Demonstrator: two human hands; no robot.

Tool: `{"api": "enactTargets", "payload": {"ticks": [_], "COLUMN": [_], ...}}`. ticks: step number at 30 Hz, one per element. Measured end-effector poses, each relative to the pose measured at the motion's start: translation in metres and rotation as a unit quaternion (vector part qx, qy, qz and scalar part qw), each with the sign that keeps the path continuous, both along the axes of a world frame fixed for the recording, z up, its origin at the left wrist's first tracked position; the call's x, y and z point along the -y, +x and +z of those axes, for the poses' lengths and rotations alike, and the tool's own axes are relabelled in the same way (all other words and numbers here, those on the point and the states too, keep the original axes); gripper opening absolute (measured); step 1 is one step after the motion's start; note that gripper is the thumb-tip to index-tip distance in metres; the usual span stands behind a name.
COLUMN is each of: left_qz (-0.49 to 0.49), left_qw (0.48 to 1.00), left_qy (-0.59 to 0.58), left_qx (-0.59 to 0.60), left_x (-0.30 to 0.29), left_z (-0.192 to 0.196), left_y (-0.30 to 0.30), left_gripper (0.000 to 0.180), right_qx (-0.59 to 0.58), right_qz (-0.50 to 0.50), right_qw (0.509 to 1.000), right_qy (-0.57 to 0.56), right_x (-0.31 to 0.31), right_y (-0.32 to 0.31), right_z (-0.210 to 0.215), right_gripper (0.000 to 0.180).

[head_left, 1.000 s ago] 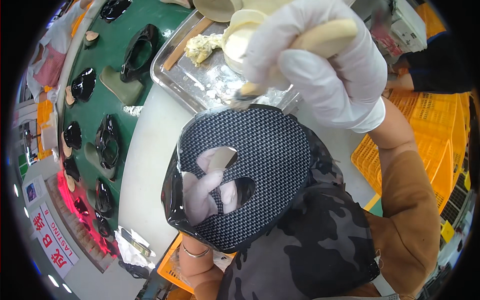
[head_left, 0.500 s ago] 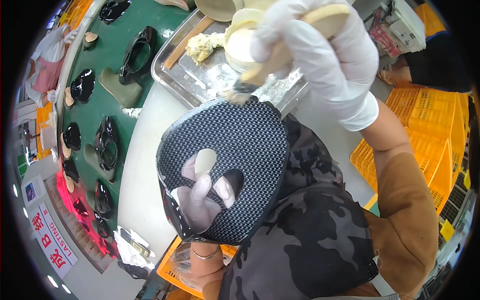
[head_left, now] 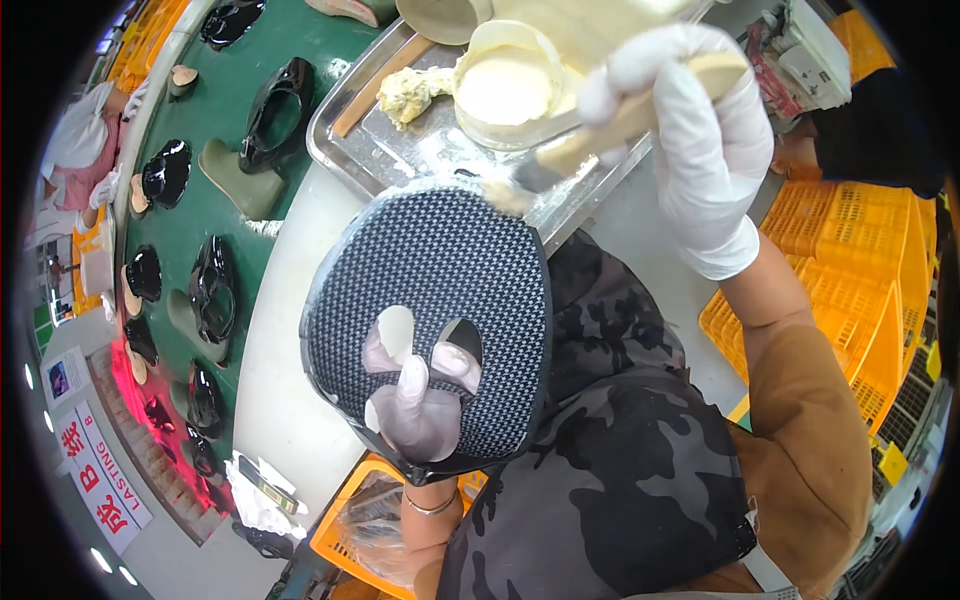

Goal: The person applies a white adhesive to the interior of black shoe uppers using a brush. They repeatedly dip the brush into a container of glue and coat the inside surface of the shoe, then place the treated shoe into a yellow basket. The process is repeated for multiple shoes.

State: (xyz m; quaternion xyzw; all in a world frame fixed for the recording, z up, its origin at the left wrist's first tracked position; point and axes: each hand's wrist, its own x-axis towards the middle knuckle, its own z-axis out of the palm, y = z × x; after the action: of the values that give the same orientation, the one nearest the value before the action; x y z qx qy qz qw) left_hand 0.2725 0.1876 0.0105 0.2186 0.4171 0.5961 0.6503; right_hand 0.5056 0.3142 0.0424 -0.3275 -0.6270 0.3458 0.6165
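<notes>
My gloved left hand (head_left: 422, 405) holds a shoe upper (head_left: 430, 260) from below, its fingers showing through the openings. The upper's woven black-and-white lining faces up, and a whitish smear runs along its far left edge. In my gloved right hand (head_left: 700, 130) is a brush (head_left: 610, 125) with a pale wooden handle. Its bristles touch the upper's far right edge. Beyond the upper, a tub of creamy white paste (head_left: 508, 88) stands in a metal tray (head_left: 365, 165), beside a lump of crusted yellowish material (head_left: 408, 98).
On the left, a green belt (head_left: 225, 125) carries several black glossy uppers (head_left: 275, 110) and olive shoe lasts (head_left: 240, 178). Orange crates (head_left: 850, 280) stand at right, and another orange crate (head_left: 350, 520) sits below the white table (head_left: 300, 270). A co-worker (head_left: 85, 150) is at far left.
The brush has moved right and slightly down along the upper's far edge with my right hand. The upper has shifted a little left and turned slightly.
</notes>
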Motion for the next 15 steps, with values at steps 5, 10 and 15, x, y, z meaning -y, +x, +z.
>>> {"api": "enactTargets", "payload": {"ticks": [5,10,15], "left_qz": [0.005,-0.005,0.057], "left_qw": [0.999,0.995,0.992], "left_qy": [0.031,0.083,0.017], "left_qx": [0.008,0.054,0.110], "left_x": [0.003,-0.001,0.002], "left_z": [0.006,0.003,0.000], "left_y": [0.013,0.008,0.019], "left_gripper": [0.047,0.049,0.054], "right_qx": [-0.119,-0.060,-0.066], "right_qz": [0.019,0.018,0.033], "right_qw": [0.993,0.996,0.994], "right_qy": [0.013,-0.065,-0.081], "right_x": [-0.023,-0.003,0.007], "right_y": [-0.021,-0.001,0.009], "right_z": [0.001,-0.010,-0.003], "right_gripper": [0.013,0.017,0.015]}}
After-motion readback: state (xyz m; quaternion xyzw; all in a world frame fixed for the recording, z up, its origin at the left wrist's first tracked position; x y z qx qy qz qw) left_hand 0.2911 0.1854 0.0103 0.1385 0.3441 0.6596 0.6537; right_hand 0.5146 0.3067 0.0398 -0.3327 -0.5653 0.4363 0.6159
